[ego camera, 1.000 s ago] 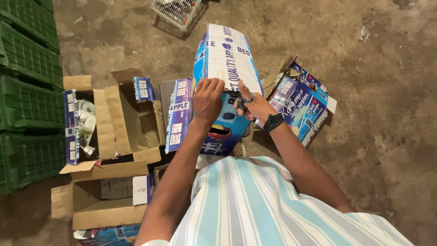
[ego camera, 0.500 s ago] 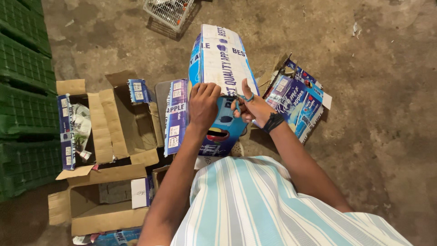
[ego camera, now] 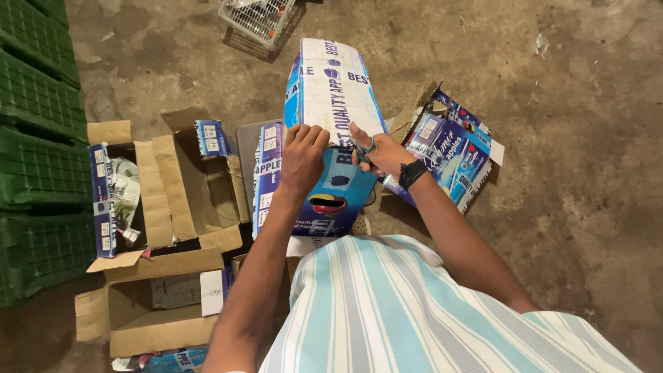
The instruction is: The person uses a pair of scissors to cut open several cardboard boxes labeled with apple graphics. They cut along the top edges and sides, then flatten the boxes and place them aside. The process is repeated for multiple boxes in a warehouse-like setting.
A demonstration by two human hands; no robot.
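I'm mid-cut: left hand (ego camera: 304, 155) clenched on the blue carton (ego camera: 331, 117), right hand (ego camera: 380, 153) grasping scissors (ego camera: 364, 148). Next, advancing toward twelve o'clock needs steady bracing.

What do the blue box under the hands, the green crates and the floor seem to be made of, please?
Blue box: printed cardboard, slightly glossy; brown raw edges show on similar boxes nearby. The left hand presses on it.
Green crates: likely moulded plastic, with a ribbed lattice and an even matt colour.
Floor: apparently bare concrete, rough, stained and mottled.
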